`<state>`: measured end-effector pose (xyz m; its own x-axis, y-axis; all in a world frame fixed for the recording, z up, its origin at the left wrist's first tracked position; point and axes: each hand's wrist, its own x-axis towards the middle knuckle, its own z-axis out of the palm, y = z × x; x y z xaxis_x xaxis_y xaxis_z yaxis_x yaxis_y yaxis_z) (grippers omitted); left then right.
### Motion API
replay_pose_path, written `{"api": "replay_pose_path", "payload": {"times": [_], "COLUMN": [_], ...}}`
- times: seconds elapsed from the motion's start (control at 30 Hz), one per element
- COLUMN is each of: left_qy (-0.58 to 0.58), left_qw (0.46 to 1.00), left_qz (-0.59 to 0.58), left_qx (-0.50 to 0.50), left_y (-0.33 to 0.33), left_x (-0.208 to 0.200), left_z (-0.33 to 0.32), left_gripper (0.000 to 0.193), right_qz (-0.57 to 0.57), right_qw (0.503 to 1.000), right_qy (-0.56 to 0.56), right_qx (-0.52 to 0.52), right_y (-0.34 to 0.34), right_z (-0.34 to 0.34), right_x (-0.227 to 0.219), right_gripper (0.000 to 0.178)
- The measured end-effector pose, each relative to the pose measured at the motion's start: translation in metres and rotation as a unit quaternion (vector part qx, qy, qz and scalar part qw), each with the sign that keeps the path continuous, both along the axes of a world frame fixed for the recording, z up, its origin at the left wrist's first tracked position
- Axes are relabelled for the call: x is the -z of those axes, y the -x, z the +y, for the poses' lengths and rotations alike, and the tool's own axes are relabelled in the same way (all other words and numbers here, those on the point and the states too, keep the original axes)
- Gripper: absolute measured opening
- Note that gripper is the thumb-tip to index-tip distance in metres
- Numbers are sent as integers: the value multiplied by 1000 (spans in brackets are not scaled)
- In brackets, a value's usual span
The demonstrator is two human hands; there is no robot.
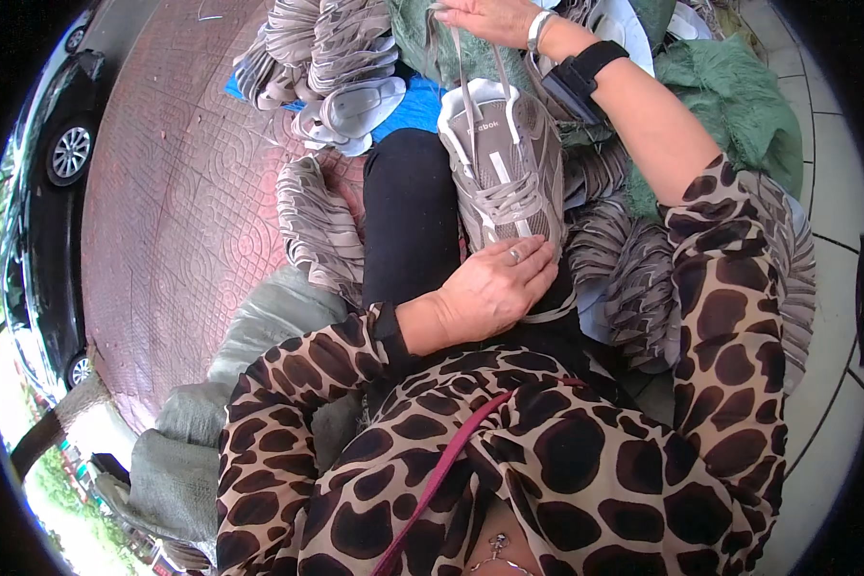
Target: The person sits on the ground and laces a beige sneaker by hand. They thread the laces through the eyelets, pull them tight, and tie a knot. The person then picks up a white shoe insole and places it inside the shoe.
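A grey-taupe sneaker (pixel 494 144) with white trim rests on my lap, its toe toward me and its heel end away. My left hand (pixel 494 288), with a ring on one finger, holds the toe; its thumb is hidden. The shoelace (pixel 510 200) crosses the tongue in several rows. One loose lace end runs taut from the top of the shoe up to my right hand (pixel 489 17), pinched in its fingers near the picture's upper edge. That wrist wears a bracelet and a black band device (pixel 585 79).
Stacks of grey shoe uppers (pixel 328 43) lie ahead, with more uppers (pixel 319 226) left of my leg and others (pixel 643 278) at right. Green woven sacks (pixel 729 106) and a grey-green sack (pixel 283 312) lie around me. A black car (pixel 53 211) stands beyond the red paving (pixel 182 192).
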<state>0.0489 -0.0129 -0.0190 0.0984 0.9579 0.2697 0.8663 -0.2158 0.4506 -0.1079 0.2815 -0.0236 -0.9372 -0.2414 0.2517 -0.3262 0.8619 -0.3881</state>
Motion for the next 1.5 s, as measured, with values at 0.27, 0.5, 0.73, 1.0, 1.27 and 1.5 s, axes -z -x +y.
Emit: {"api": "replay_pose_path", "payload": {"times": [0.27,0.5,0.73,1.0,1.27,1.5], "left_qy": [-26,125,224,198,25,-15], "left_qw": [927,922,838,818,941,980], "left_qz": [-229,-189,-449,-469,-255,89], "left_qx": [-296,-313,-212,-269,-223,-175], "left_y": [36,57,65,56,42,20], "left_x": [-11,5,-16,-11,4,2], "left_z": [18,59,39,42,48,26], "left_gripper": [22,19,12,18,24,45], "right_qz": [-116,-130,-125,-144,-110,-61], "right_qw": [962,943,950,964,961,988], "right_qy": [231,281,277,201,251,140], "right_qx": [88,123,76,97,27,-11], "right_y": [-11,-31,-53,-64,-55,-25], "right_z": [6,-3,-20,-26,-16,-21], "right_x": [-39,-55,-56,-68,-32,-17], "right_gripper": [30,30,34,35,34,35]}}
